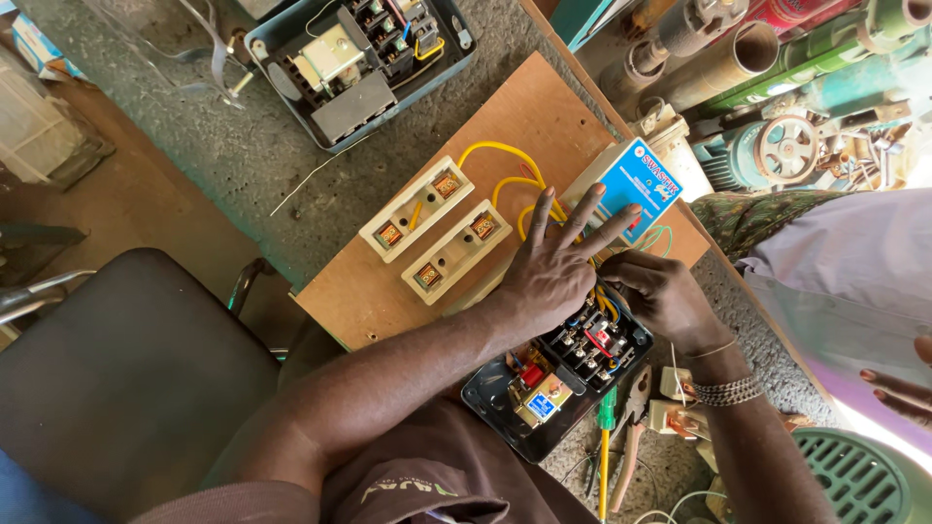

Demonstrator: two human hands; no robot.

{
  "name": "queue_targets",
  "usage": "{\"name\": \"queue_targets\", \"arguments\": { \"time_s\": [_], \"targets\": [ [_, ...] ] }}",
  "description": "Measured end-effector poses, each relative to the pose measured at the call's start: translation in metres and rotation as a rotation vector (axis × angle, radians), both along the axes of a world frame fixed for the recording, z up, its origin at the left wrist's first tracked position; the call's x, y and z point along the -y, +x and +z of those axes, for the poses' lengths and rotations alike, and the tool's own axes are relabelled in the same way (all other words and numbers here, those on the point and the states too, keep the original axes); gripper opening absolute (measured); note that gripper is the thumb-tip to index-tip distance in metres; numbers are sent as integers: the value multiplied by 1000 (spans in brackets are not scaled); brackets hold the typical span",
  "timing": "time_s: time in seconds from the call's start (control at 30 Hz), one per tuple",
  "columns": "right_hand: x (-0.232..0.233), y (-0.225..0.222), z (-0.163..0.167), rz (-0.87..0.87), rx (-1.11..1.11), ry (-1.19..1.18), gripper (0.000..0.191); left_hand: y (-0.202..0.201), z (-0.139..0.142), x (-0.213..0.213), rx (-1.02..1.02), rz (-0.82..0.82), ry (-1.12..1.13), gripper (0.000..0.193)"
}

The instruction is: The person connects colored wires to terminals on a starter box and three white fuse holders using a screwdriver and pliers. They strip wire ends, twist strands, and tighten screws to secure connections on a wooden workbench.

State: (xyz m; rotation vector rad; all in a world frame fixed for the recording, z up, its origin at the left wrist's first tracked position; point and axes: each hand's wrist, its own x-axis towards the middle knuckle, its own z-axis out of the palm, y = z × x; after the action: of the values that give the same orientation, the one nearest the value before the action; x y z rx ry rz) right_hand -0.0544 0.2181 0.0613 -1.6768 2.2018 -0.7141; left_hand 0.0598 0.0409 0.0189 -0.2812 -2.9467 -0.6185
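Note:
My left hand [558, 262] lies flat with fingers spread over yellow wires [505, 155] on a wooden board [388, 291], fingertips touching a blue-and-white box [636, 184]. My right hand [660, 291] is curled at the top edge of an open black starter box [558, 374], fingers pinching among the wires by its black terminal block [597, 340]; what it grips is hidden. Two cream fuse holders [437, 228] are mounted on the board to the left of my hands.
A second open grey starter box [359, 63] sits on the ground at the top. A green-handled screwdriver [604, 437] and pliers [631, 427] lie below the black box. Pipes and motor parts [767, 68] crowd the upper right. A black seat [126, 378] stands left. Another person's hand [903, 388] shows at right.

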Motion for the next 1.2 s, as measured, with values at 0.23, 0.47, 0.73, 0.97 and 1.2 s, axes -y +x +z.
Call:
{"name": "queue_targets", "arguments": {
  "time_s": [0.23, 0.47, 0.73, 0.97, 1.2],
  "targets": [
    [4, 4, 22, -1, -426, 99, 28, -1, -5, -1, -59, 9, 18, 19],
    [3, 2, 18, -19, -436, 67, 17, -3, -11, 1, -62, 16, 46, 20],
    [8, 3, 14, 6, -335, 179, 22, 0, -5, 1, -77, 8, 85, 17],
    [6, -2, 24, 74, -245, 65, 26, -1, 2, 0, -107, 25, 82, 18],
    [7, 11, 37, -96, -217, 174, 17, -1, 1, -1, 23, 16, 46, 19]
  ]
}}
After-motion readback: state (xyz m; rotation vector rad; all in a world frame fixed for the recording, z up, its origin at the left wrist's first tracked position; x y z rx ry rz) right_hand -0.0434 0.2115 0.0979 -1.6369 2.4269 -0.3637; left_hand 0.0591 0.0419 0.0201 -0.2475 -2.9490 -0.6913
